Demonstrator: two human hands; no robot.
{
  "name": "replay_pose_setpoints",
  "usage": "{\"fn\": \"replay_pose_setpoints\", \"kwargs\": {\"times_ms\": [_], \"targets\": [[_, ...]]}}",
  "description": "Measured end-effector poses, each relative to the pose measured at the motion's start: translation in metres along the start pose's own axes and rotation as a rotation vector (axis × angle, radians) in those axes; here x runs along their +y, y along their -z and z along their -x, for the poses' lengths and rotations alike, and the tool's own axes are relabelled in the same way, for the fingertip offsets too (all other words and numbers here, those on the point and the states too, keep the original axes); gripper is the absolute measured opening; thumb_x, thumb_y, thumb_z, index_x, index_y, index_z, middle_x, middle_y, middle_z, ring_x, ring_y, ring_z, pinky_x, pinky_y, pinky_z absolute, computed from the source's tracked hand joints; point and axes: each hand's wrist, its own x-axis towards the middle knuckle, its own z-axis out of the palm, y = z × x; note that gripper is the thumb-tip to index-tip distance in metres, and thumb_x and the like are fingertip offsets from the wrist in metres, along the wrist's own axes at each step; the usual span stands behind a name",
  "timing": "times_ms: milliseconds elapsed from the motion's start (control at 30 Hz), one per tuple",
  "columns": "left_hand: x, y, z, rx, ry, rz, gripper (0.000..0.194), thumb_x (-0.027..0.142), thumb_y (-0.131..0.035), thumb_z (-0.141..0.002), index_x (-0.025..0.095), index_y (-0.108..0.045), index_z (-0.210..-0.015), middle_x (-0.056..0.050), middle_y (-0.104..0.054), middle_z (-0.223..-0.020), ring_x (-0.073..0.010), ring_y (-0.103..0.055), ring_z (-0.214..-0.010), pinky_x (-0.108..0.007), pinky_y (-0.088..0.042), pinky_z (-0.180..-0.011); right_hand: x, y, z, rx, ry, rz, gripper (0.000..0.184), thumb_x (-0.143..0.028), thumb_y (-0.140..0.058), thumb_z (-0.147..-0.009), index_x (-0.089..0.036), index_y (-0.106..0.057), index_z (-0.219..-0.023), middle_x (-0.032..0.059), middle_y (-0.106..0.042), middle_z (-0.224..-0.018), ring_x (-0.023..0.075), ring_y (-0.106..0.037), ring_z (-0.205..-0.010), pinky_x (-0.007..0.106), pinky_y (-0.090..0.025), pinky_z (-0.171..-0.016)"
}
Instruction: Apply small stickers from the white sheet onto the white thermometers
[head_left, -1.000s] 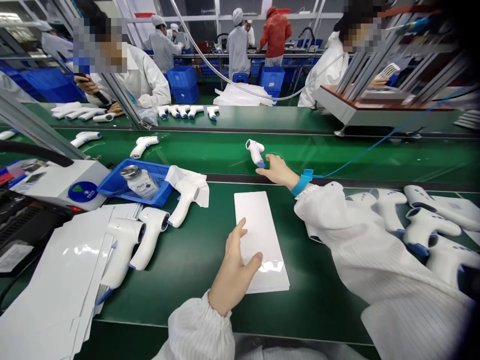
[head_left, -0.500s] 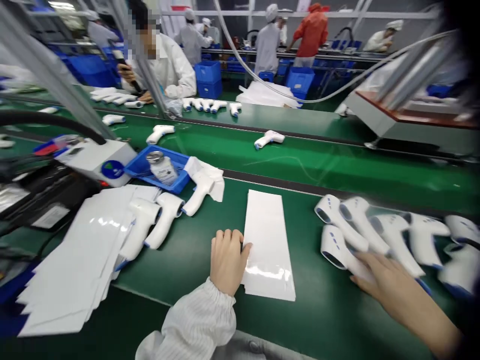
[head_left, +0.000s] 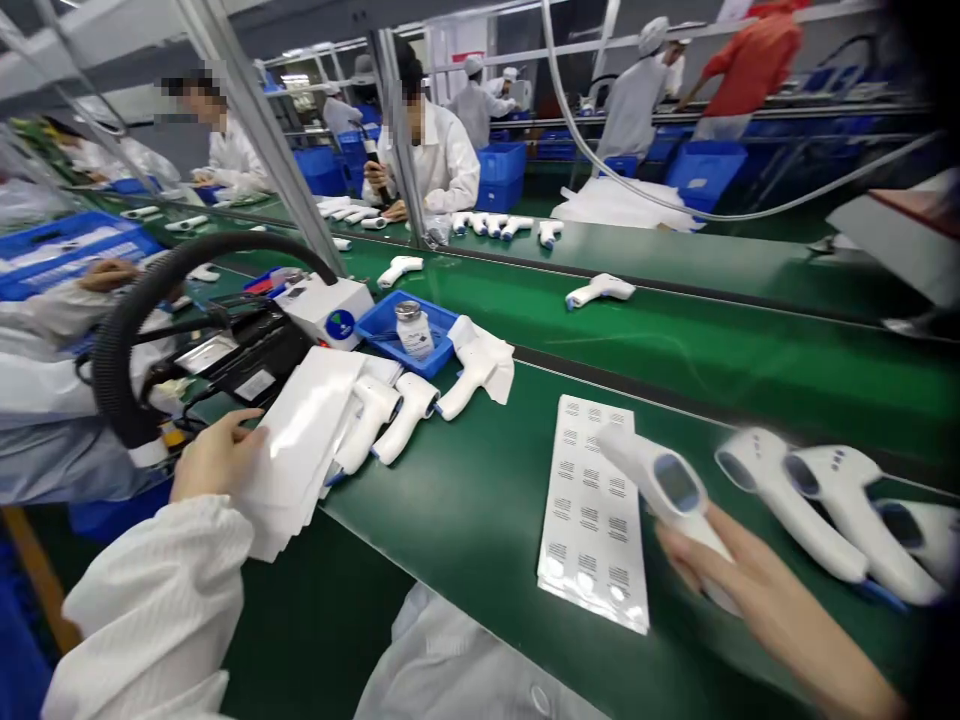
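Bench below, right fingers partly hide a handset.

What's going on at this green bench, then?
A person is working with both hands. The right hand holds a white handheld device with a small screen, slightly blurred. The left hand is at the edge of a pile of white sheets; whether it grips any is unclear. Between the hands, a sheet printed with small blocks of text lies on the green bench. More white devices lie on the right.
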Motion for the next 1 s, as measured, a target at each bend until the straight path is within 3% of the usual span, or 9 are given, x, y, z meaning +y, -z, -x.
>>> {"fn": "replay_pose_setpoints", "kwargs": {"times_ms": [67,167,200,300,367,600,733,800,1000], "targets": [[0.005,-0.014,0.003,0.101,-0.088,-0.048,0.048,0.041,-0.062,-0.076,0.014,-0.059,-0.116,-0.012,-0.060,-0.103,-0.0457,-0.040,-0.125,-0.060,-0.027,-0.105,-0.023,-0.014,-0.004,-0.122,-0.060,-0.161,0.036,-0.056,-0.053,-0.084,-0.022,-0.058,-0.092,0.0005,-0.053,-0.067,0.0189,-0.054,-0.065,0.030,-0.045,-0.061],[0.033,-0.049,0.044,0.162,-0.380,0.172,0.053,0.045,-0.061,-0.080,0.016,-0.055,-0.125,-0.015,-0.053,-0.124,-0.0408,-0.037,-0.131,-0.059,-0.025,-0.110,-0.042,-0.031,-0.006,-0.188,-0.070,-0.289,0.035,-0.052,-0.055,-0.086,-0.021,-0.056,-0.102,-0.0003,-0.053,-0.072,0.0165,-0.051,-0.067,0.028,-0.045,-0.065],[0.048,-0.062,0.067,0.041,-0.420,0.362,0.054,0.043,-0.061,-0.081,0.017,-0.053,-0.127,-0.015,-0.054,-0.123,-0.0369,-0.046,-0.124,-0.055,-0.033,-0.107,-0.045,-0.037,-0.005,-0.187,-0.058,-0.309,0.035,-0.050,-0.056,-0.087,-0.021,-0.056,-0.104,-0.0005,-0.053,-0.073,0.0158,-0.050,-0.067,0.028,-0.045,-0.066],[0.100,-0.098,0.141,-0.712,-0.462,0.768,0.075,0.038,-0.065,-0.083,0.028,-0.025,-0.147,-0.009,-0.055,-0.126,-0.0260,-0.052,-0.121,-0.046,-0.037,-0.108,-0.047,-0.053,0.002,-0.147,0.008,-0.366,0.035,-0.046,-0.055,-0.089,-0.022,-0.054,-0.113,0.0027,-0.057,-0.090,0.0173,-0.053,-0.079,0.029,-0.047,-0.074],[0.132,-0.117,0.181,-0.992,-0.415,1.004,0.104,0.033,-0.073,-0.078,0.033,0.001,-0.151,-0.009,-0.052,-0.128,-0.0239,-0.055,-0.118,-0.042,-0.044,-0.102,-0.046,-0.064,0.008,-0.151,0.048,-0.412,0.039,-0.044,-0.055,-0.090,-0.024,-0.050,-0.123,0.0057,-0.057,-0.108,0.0201,-0.055,-0.093,0.032,-0.048,-0.084],[0.168,-0.149,0.216,-0.956,-0.127,1.185,0.073,0.024,-0.063,-0.086,0.037,-0.023,-0.146,0.002,-0.053,-0.089,-0.0122,-0.057,-0.077,-0.027,-0.054,-0.076,-0.023,-0.094,0.049,-0.448,-0.200,-0.733,0.091,-0.039,-0.069,-0.080,-0.030,-0.012,-0.151,0.0121,-0.048,-0.129,0.0216,-0.061,-0.103,0.041,-0.048,-0.094],[0.163,-0.165,0.221,-1.103,-0.087,1.110,0.070,0.033,-0.064,-0.087,0.036,-0.025,-0.144,0.002,-0.052,-0.085,-0.0083,-0.043,-0.056,-0.020,-0.043,-0.049,-0.006,-0.083,0.070,-0.458,-0.295,-0.703,0.086,-0.039,-0.070,-0.079,-0.027,-0.022,-0.149,0.0135,-0.045,-0.134,0.0225,-0.062,-0.109,0.038,-0.048,-0.096],[0.164,-0.170,0.226,-1.098,-0.080,1.087,0.070,0.038,-0.065,-0.086,0.037,-0.025,-0.144,0.001,-0.055,-0.089,-0.0073,-0.042,-0.053,-0.019,-0.041,-0.046,0.001,-0.070,0.069,-0.439,-0.274,-0.570,0.061,-0.039,-0.064,-0.084,-0.027,-0.042,-0.139,0.0108,-0.056,-0.125,0.0217,-0.065,-0.101,0.037,-0.052,-0.089],[0.168,-0.171,0.229,-1.106,-0.078,1.020,0.076,0.047,-0.064,-0.085,0.040,-0.020,-0.145,-0.006,-0.059,-0.116,-0.0060,-0.046,-0.050,-0.022,-0.043,-0.043,0.031,-0.048,0.032,0.171,0.051,0.097,0.014,-0.028,-0.056,-0.090,-0.023,-0.068,-0.095,0.0077,-0.066,-0.104,0.0249,-0.062,-0.096,0.038,-0.052,-0.078]]}}
